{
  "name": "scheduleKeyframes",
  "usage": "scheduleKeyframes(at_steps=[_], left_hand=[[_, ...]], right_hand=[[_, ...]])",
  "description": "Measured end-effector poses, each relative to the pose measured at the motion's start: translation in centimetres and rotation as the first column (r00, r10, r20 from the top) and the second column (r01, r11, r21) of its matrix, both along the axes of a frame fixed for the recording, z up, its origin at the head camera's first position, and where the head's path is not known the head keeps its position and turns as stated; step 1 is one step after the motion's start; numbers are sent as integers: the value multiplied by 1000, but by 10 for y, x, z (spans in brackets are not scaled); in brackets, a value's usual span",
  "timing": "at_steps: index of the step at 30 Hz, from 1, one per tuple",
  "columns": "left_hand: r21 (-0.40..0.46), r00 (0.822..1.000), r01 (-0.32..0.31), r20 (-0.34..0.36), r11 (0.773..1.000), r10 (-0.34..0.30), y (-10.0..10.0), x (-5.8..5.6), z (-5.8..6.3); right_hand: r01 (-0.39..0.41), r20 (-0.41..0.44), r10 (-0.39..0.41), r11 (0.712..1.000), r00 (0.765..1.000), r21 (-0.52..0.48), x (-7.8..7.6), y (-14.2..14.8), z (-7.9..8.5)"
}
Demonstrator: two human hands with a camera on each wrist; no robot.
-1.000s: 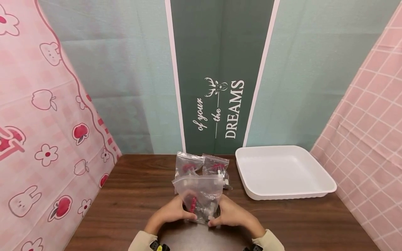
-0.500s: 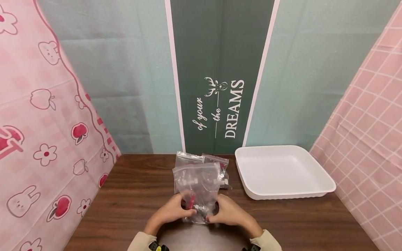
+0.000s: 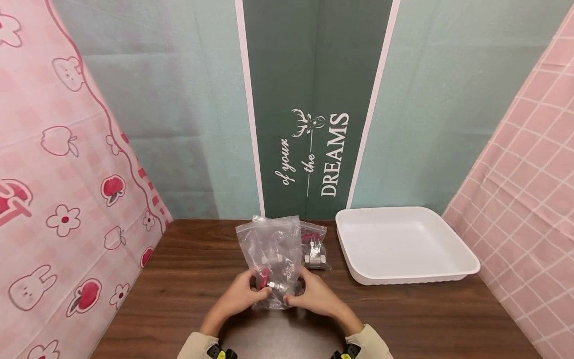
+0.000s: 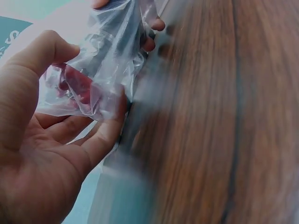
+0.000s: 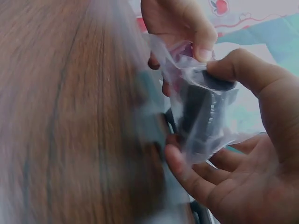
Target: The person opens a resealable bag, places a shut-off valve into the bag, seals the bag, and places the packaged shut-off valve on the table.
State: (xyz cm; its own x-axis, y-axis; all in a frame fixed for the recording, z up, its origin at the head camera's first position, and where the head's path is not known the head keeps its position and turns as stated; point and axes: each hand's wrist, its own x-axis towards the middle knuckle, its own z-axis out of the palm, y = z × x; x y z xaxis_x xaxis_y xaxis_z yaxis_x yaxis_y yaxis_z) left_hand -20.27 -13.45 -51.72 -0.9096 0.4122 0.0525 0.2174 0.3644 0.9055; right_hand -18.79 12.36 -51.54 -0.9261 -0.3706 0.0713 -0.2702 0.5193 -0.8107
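Note:
Both hands hold a clear zip-lock bag (image 3: pixel 271 234) upright over the table in the head view. My left hand (image 3: pixel 241 293) grips its lower left side, thumb in front and fingers behind. In the left wrist view, a red part (image 4: pixel 77 84) shows through the plastic beside that thumb. My right hand (image 3: pixel 317 295) grips the lower right side. Under its thumb in the right wrist view, a dark cylinder (image 5: pixel 203 109) lies inside the plastic. Silvery metal pieces show between the thumbs in the head view.
Behind the held bag stands another zip-lock bag (image 3: pixel 315 249) with a red part and a metal fitting. A third bag is mostly hidden, its top corner (image 3: pixel 257 218) peeking out. A white tray (image 3: pixel 408 279) sits at the back right of the wooden table (image 3: pixel 188 264).
Both hands have carried the bag away from me and slightly left. It now covers most of the rear left bag, while the rear right bag shows more.

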Motion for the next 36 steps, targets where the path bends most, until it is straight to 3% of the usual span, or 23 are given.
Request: scheduleKeyframes(at_steps=[7,14,24,33,36], left_hand=[[42,998,-70,-4,997,70,-9,-3,1],[61,985,-170,25,984,169,-21,-6,-1],[87,947,-321,49,943,318,-36,-12,2],[220,930,-364,136,905,341,-53,-18,0],[210,914,-401,152,892,375,-60,-20,-2]], right_hand=[[45,87,-33,989,996,-138,-4,-17,-1],[79,94,-59,974,994,-214,-11,-36,1],[43,130,-7,960,991,-276,-22,-56,0],[-2,93,26,969,995,-246,-33,-76,-4],[-2,88,25,969,996,-248,-36,-85,-5]])
